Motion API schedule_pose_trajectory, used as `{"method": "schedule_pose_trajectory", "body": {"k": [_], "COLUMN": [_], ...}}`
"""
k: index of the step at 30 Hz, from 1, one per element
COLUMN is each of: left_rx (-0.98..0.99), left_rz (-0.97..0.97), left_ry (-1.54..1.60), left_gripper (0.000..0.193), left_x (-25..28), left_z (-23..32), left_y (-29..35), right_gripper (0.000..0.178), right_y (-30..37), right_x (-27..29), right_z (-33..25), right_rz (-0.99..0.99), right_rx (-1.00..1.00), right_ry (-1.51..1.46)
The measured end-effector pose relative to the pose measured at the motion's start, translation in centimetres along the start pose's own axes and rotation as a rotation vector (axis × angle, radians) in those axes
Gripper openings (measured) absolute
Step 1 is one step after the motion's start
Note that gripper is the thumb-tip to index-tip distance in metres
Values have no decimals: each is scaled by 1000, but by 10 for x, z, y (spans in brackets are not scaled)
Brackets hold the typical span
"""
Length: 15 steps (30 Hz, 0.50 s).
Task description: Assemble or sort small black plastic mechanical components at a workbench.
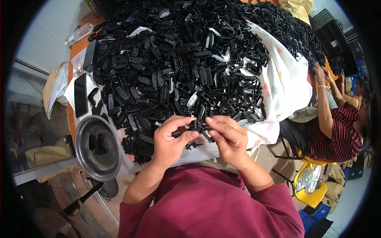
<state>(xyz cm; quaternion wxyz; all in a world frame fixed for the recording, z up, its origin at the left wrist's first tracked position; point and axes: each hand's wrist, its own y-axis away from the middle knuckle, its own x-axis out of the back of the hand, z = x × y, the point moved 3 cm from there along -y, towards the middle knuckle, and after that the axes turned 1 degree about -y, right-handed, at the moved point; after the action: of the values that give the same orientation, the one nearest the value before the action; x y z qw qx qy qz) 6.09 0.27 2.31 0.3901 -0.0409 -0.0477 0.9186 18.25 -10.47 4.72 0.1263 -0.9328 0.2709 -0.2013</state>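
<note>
A small black plastic part is pinched between my two hands at the near edge of the table. My left hand grips it from the left with thumb and forefinger. From the other side, my right hand holds it between thumb and fingertips. The part's exact kind is hard to make out, since fingers cover much of it. Just beyond my hands spreads a large pile of similar black plastic parts, some with shiny faces. A round metal dish to my left holds a few black pieces.
A dark phone lies left of the pile, and a clear plastic bottle lies farther back. White patterned cloth drapes the table's right part. Another person in a striped shirt works at the right, near a yellow chair.
</note>
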Motion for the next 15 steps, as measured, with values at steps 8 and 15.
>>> {"method": "schedule_pose_trajectory", "body": {"k": [8,15], "left_rx": [-55,376], "left_rz": [-27,-20], "left_ry": [-52,465], "left_gripper": [28,29], "left_x": [4,-14], "left_z": [5,-8], "left_y": [1,14], "right_gripper": [33,37], "right_y": [-3,10], "right_x": [8,-4], "right_z": [-9,-9], "right_rz": [-83,41], "right_rx": [167,233], "right_ry": [236,251]}}
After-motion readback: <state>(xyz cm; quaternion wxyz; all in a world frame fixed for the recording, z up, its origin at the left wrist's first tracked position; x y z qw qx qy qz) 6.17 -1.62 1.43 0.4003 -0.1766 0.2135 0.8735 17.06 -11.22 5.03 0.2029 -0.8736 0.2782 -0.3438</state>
